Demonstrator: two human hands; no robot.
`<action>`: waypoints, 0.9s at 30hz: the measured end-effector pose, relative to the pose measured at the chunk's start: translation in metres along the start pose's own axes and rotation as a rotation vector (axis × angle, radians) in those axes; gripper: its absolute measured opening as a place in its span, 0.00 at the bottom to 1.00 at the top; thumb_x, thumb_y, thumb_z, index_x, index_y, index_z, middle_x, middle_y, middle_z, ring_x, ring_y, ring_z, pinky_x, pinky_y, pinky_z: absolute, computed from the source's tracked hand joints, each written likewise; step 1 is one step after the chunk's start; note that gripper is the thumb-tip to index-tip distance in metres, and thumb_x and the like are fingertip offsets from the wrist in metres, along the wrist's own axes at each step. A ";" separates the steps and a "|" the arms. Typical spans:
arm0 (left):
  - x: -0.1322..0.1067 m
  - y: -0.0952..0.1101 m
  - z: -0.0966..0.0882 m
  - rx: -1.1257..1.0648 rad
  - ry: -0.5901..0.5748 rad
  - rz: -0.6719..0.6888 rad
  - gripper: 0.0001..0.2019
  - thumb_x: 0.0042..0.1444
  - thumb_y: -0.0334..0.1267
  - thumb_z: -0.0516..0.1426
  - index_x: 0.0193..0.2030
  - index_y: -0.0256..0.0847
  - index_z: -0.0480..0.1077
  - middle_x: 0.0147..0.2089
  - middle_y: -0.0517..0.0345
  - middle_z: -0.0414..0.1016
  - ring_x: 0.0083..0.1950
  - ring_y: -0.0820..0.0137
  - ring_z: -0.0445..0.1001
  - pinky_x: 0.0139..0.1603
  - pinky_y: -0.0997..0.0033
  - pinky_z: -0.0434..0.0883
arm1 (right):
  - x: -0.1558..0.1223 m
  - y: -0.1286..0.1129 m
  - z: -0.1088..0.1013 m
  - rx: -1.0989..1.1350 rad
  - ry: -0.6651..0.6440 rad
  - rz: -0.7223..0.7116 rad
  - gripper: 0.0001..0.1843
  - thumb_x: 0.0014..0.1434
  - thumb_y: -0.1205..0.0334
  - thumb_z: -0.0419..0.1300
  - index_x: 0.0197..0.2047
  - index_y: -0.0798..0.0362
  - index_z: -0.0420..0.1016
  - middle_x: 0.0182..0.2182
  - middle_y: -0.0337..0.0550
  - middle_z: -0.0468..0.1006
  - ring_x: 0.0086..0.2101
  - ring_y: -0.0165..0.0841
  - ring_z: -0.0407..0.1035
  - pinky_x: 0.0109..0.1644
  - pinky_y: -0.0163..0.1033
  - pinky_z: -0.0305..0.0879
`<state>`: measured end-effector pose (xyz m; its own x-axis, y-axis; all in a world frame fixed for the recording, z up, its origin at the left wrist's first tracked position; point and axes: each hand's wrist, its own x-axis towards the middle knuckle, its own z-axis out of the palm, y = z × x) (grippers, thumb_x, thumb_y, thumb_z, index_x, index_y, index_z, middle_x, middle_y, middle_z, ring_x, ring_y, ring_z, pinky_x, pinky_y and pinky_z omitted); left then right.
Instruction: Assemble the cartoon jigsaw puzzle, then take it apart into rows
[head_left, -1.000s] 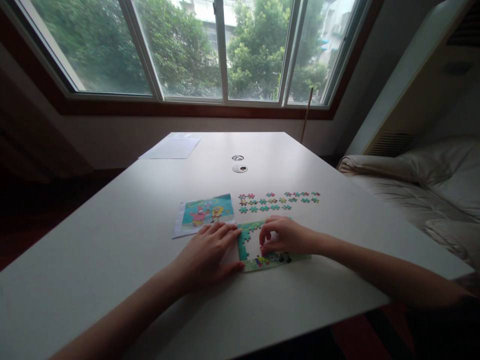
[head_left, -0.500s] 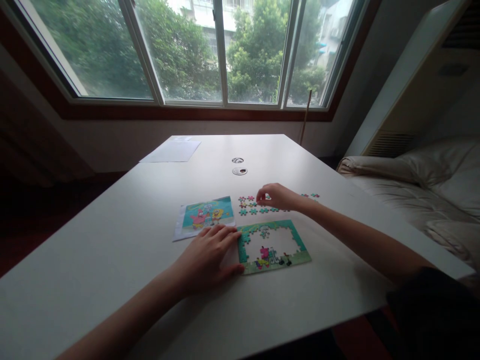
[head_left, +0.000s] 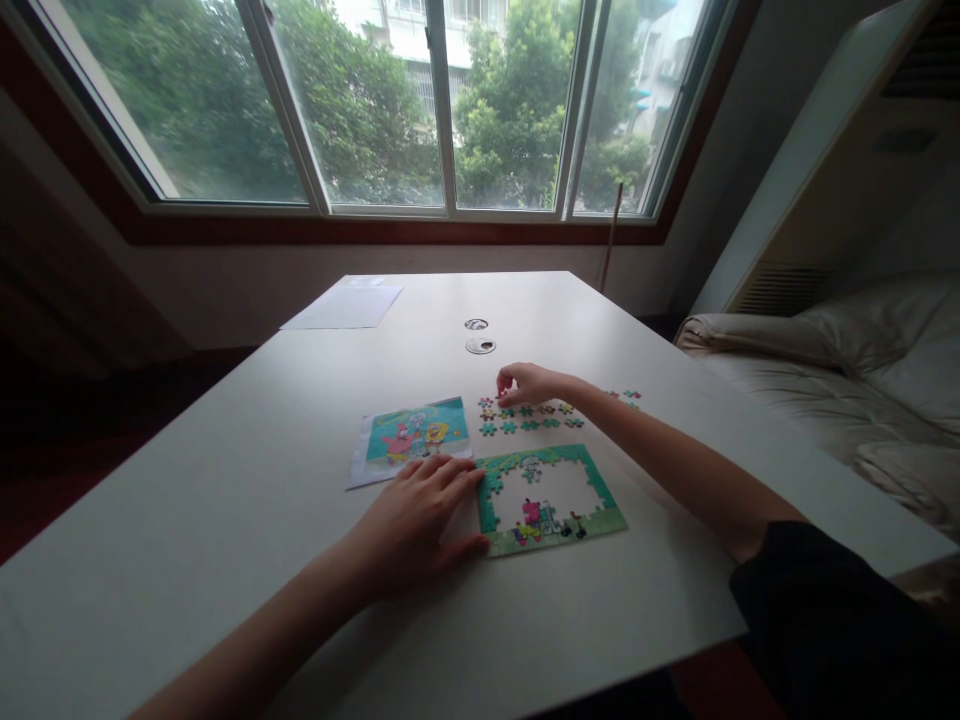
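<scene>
A partly assembled jigsaw puzzle (head_left: 551, 542) lies on the table with its green and teal border joined around a bare middle. A few pieces inside it form parts of cartoon figures. My left hand (head_left: 427, 510) rests flat with spread fingers, its fingertips and thumb at the puzzle's left edge. Beyond the puzzle, loose puzzle pieces (head_left: 529, 426) lie in rows. My right hand (head_left: 529, 383) is over the back row, thumb and fingers pinched around a small pinkish puzzle piece (head_left: 502, 394). A reference picture (head_left: 416, 430) of the cartoon lies beside my left fingers.
The white table (head_left: 225, 480) reaches toward the window. Two round metal-rimmed fittings (head_left: 480, 346) are set in its middle. Papers (head_left: 341, 305) lie at the far left corner. To the right is a pale padded sofa (head_left: 795, 390), and a thin stick (head_left: 611, 240) leans by the window.
My right hand has shifted left and slightly away, toward the back row of loose pieces. My left hand stays at the puzzle's edge.
</scene>
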<state>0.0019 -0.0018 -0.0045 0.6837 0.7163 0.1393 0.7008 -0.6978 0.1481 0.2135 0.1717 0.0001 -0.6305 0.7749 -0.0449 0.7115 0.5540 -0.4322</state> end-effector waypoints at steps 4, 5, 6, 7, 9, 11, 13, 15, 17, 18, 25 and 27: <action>-0.001 0.001 -0.001 0.002 -0.012 -0.003 0.26 0.52 0.52 0.53 0.56 0.44 0.58 0.55 0.50 0.63 0.55 0.55 0.60 0.52 0.53 0.60 | -0.011 -0.002 0.001 0.035 0.061 -0.029 0.09 0.47 0.63 0.61 0.34 0.57 0.70 0.32 0.43 0.73 0.30 0.28 0.65 0.32 0.31 0.58; -0.001 0.001 -0.001 0.004 -0.014 -0.004 0.26 0.52 0.51 0.53 0.57 0.43 0.58 0.56 0.49 0.63 0.55 0.55 0.60 0.53 0.53 0.60 | -0.017 -0.003 0.001 0.044 0.070 -0.036 0.09 0.48 0.63 0.60 0.34 0.57 0.70 0.31 0.42 0.73 0.30 0.27 0.65 0.32 0.31 0.59; -0.001 0.001 0.000 0.004 -0.017 -0.003 0.26 0.53 0.51 0.53 0.57 0.43 0.58 0.56 0.49 0.63 0.55 0.55 0.60 0.53 0.53 0.60 | -0.023 -0.004 0.002 0.064 0.081 -0.044 0.09 0.49 0.63 0.60 0.35 0.57 0.69 0.30 0.42 0.73 0.30 0.27 0.65 0.32 0.31 0.59; -0.001 0.001 0.000 0.004 -0.017 -0.003 0.26 0.53 0.51 0.53 0.57 0.44 0.57 0.56 0.49 0.63 0.55 0.55 0.60 0.53 0.53 0.60 | -0.031 -0.006 0.003 0.099 0.089 -0.056 0.10 0.49 0.62 0.60 0.36 0.57 0.69 0.30 0.41 0.73 0.29 0.26 0.66 0.32 0.31 0.60; -0.002 0.000 0.001 0.004 -0.010 -0.001 0.26 0.53 0.51 0.52 0.57 0.44 0.57 0.56 0.49 0.63 0.55 0.55 0.60 0.52 0.53 0.60 | -0.048 -0.012 0.005 0.213 0.098 -0.091 0.11 0.50 0.61 0.60 0.36 0.57 0.69 0.28 0.40 0.73 0.29 0.26 0.66 0.32 0.31 0.61; -0.002 0.000 0.002 0.005 -0.004 -0.001 0.27 0.53 0.52 0.52 0.57 0.43 0.57 0.56 0.49 0.62 0.55 0.55 0.60 0.52 0.53 0.61 | -0.067 -0.019 0.007 0.353 0.079 -0.129 0.11 0.49 0.60 0.60 0.35 0.57 0.69 0.26 0.39 0.73 0.27 0.25 0.66 0.31 0.31 0.62; -0.001 0.000 0.002 0.009 -0.005 -0.002 0.27 0.53 0.52 0.52 0.57 0.43 0.57 0.57 0.48 0.62 0.55 0.55 0.60 0.52 0.53 0.61 | -0.086 -0.026 0.011 0.481 0.036 -0.138 0.11 0.49 0.59 0.61 0.34 0.57 0.70 0.26 0.39 0.73 0.27 0.26 0.67 0.31 0.32 0.63; -0.001 0.000 0.001 0.014 -0.018 -0.002 0.27 0.53 0.52 0.52 0.58 0.43 0.57 0.57 0.48 0.62 0.56 0.55 0.60 0.52 0.53 0.60 | -0.101 -0.030 0.015 0.614 0.001 -0.121 0.11 0.50 0.60 0.60 0.36 0.57 0.69 0.27 0.39 0.74 0.28 0.27 0.69 0.32 0.33 0.65; -0.001 0.001 0.000 0.022 -0.032 -0.004 0.27 0.54 0.52 0.51 0.57 0.44 0.57 0.57 0.48 0.62 0.56 0.55 0.60 0.53 0.53 0.60 | -0.111 -0.034 0.019 0.719 -0.012 -0.110 0.13 0.51 0.60 0.59 0.40 0.56 0.69 0.28 0.40 0.74 0.30 0.27 0.70 0.34 0.34 0.67; -0.001 0.002 0.000 0.025 -0.038 -0.004 0.27 0.54 0.52 0.51 0.58 0.44 0.57 0.57 0.48 0.62 0.56 0.55 0.60 0.53 0.53 0.60 | -0.115 -0.035 0.020 0.744 -0.015 -0.108 0.14 0.52 0.61 0.58 0.42 0.56 0.69 0.29 0.41 0.75 0.30 0.27 0.70 0.36 0.35 0.67; -0.001 0.003 0.000 0.043 -0.051 -0.008 0.26 0.54 0.52 0.51 0.57 0.43 0.57 0.57 0.48 0.61 0.56 0.55 0.59 0.53 0.53 0.60 | -0.122 -0.052 0.031 0.794 -0.015 -0.052 0.11 0.48 0.60 0.62 0.34 0.57 0.71 0.28 0.43 0.77 0.32 0.31 0.72 0.36 0.37 0.68; -0.001 0.003 0.001 0.046 -0.057 -0.008 0.26 0.54 0.52 0.51 0.57 0.43 0.57 0.57 0.48 0.61 0.56 0.55 0.59 0.53 0.52 0.60 | -0.123 -0.056 0.035 0.805 -0.026 -0.035 0.12 0.48 0.58 0.62 0.34 0.56 0.71 0.28 0.43 0.77 0.31 0.32 0.72 0.35 0.36 0.69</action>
<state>0.0028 -0.0046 -0.0048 0.6874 0.7216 0.0825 0.7142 -0.6922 0.1034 0.2404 0.0345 -0.0017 -0.6624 0.7482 -0.0364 0.2560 0.1804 -0.9497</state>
